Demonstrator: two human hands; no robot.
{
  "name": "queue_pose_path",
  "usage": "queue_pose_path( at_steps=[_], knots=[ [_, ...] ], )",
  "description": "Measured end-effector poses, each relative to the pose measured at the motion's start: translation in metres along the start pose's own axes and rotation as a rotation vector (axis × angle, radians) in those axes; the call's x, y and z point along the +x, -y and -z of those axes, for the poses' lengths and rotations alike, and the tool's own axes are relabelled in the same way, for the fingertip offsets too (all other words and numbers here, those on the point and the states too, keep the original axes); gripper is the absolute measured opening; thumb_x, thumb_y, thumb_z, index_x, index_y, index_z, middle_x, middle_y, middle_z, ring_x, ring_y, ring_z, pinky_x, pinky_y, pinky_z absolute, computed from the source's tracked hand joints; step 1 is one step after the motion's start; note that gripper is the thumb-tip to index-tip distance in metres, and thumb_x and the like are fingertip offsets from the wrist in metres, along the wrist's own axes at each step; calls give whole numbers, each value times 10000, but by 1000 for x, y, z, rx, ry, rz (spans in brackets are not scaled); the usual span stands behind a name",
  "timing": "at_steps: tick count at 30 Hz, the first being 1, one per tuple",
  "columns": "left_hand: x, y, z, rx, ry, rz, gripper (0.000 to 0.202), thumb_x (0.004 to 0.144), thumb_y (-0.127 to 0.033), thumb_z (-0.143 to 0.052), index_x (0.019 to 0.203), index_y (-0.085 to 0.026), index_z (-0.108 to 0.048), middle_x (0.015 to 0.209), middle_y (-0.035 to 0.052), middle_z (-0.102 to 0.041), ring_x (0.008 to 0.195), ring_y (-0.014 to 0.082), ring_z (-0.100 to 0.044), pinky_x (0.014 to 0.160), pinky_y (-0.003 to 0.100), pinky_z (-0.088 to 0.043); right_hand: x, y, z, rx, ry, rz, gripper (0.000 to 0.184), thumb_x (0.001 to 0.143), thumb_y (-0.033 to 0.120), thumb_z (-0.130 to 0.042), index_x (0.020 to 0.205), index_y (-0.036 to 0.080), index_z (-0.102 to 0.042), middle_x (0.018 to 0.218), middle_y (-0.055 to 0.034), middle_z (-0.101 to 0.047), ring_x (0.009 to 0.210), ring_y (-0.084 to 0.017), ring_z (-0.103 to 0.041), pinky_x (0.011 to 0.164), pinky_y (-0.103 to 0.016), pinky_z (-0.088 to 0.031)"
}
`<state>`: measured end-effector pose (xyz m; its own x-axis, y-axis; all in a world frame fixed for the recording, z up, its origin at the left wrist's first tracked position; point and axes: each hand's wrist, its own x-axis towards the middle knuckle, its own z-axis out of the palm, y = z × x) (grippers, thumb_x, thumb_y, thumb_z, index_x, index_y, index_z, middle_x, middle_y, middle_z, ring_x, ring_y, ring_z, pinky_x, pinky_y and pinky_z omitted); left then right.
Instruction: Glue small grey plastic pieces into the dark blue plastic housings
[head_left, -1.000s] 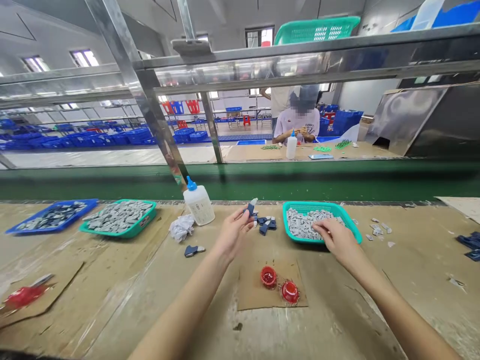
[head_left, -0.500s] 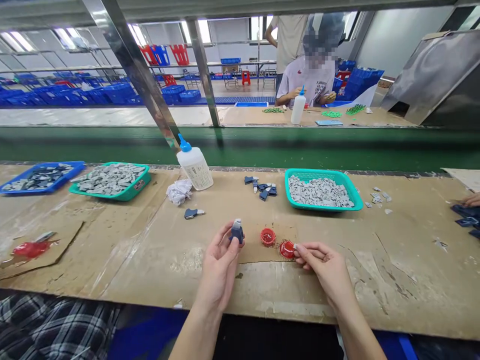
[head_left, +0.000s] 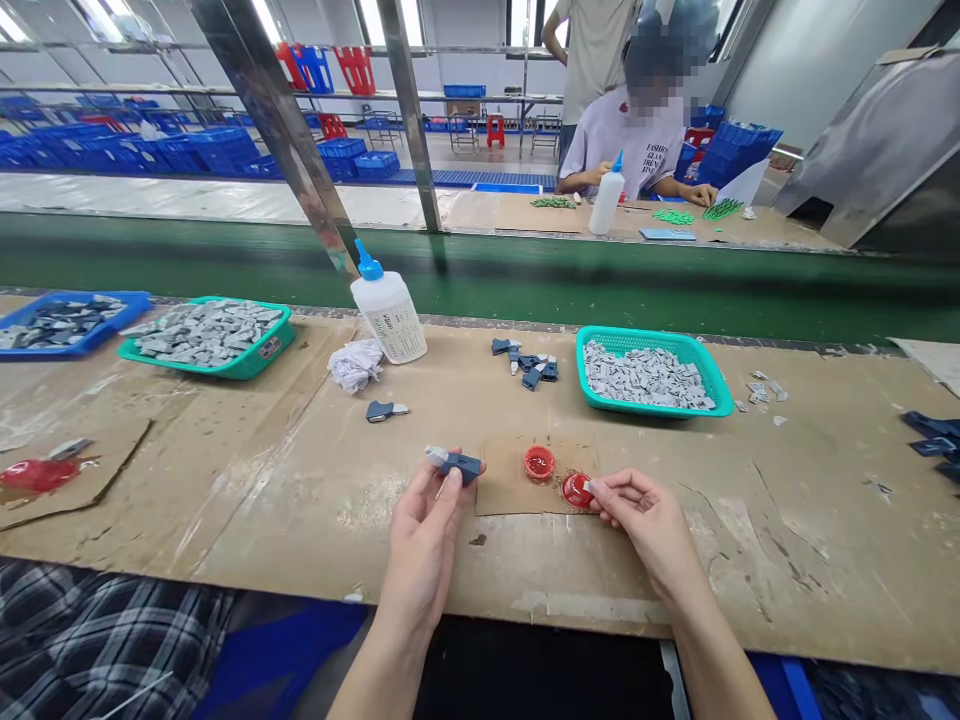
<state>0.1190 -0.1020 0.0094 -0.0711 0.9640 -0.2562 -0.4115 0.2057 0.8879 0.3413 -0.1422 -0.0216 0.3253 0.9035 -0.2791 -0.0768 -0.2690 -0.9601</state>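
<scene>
My left hand (head_left: pixel 424 525) pinches a small dark blue part with a grey tip (head_left: pixel 452 462), held flat just above the bench. My right hand (head_left: pixel 645 520) pinches a tiny grey piece (head_left: pixel 589 488) at the edge of the nearer red cap (head_left: pixel 576 490). A second red cap (head_left: pixel 538 463) sits beside it on a cardboard square (head_left: pixel 510 488). Behind them stands a teal basket (head_left: pixel 716 385) full of small grey pieces, and a small pile of blue parts (head_left: pixel 527 364) lies to its left.
A white glue bottle with a blue nozzle (head_left: pixel 386 311), a crumpled tissue (head_left: pixel 355 364) and a lone blue part (head_left: pixel 384 410) lie on the left. Farther left are another teal basket (head_left: pixel 259 358) and a blue tray (head_left: pixel 112 325). A person sits across the green conveyor (head_left: pixel 480 280).
My right hand left the teal basket and came down to the red cap with a grey piece. My left hand drew back toward me and tipped its blue part flat. The camera tilted down.
</scene>
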Motion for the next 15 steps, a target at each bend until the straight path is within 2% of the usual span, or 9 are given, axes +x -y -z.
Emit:
queue_pose_path(
  at_steps=[8,15],
  knots=[
    [-2,6,-2,76,29,-4,346,724,-322,-768,1035,-194,-686,1079,69,-706,1104,225,-622,1006,333,-458,-3,11,4,11,-3,14,306,686,452,-779,717,177,-650,631,-38,-679,564,-138,-568,535,-241,-432],
    [-9,22,-26,99,170,11,279,686,-235,-790,954,-186,-731,1003,87,-741,992,260,-683,921,358,-529,-24,34,-6,65,50,51,260,738,435,-745,721,194,-650,641,-25,-665,555,-121,-559,501,-214,-427]
  ],
)
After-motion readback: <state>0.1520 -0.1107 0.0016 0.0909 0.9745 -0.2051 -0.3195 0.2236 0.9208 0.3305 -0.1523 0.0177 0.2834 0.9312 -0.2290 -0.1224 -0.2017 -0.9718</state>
